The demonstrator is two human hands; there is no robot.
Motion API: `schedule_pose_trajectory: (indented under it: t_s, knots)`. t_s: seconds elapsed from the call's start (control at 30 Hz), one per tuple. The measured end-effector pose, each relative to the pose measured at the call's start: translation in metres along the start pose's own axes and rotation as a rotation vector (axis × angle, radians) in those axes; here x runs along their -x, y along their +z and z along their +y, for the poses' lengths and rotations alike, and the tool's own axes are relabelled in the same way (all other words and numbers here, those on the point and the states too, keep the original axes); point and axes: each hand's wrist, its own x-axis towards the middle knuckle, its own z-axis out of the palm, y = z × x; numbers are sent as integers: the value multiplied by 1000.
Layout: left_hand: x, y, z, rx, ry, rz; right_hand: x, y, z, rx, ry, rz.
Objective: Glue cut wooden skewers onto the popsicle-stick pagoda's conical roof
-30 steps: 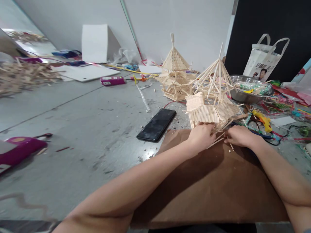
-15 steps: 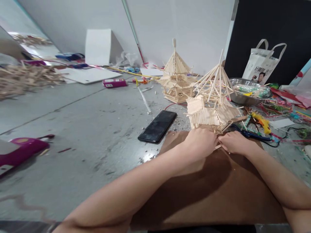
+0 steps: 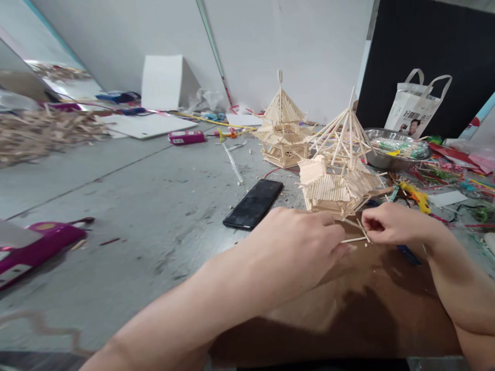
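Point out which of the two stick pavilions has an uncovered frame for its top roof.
The nearer pavilion, on the right: its top roof is spaced sticks with gaps showing. The farther pavilion, to its left, has a closely covered top.

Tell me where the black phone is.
In the head view, the black phone lies on the grey floor near the centre, just beyond the left hand and left of the nearer stick pavilion.
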Motion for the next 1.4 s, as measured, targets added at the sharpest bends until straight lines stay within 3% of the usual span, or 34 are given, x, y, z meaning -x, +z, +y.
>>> schedule_pose_trajectory:
  t_s: [0.1, 0.17, 0.23, 0.43, 0.63, 0.9, 1.03, 1.2, 1.4]
  knots:
    - [-13, -3, -5, 201, -43, 159, 5, -25, -3, -361, -44, 283]
    - [-26, 6, -11, 345, -153, 279, -1, -41, -5, -549, -26, 501]
    - [-38, 19, -16, 554, -258, 301, -13, -55, -7, -703, -8, 641]
    - [-60, 45, -18, 1275, -533, 308, -45, -70, -14, -891, 49, 662]
    - [-71, 45, -19, 1535, -561, 366, -54, -64, -26, -929, 94, 605]
    - [-73, 36, -24, 1496, -570, 393, -59, -62, -32, -839, 36, 572]
    - [-68, 42, -36, 1384, -521, 457, -57, -70, -22, -557, -23, 742]
    - [-68, 54, -49, 1143, -565, 456, -56, -87, -7, -128, -64, 961]
    - [-72, 57, -58, 745, -584, 486, -62, -91, -1, 190, -68, 1047]
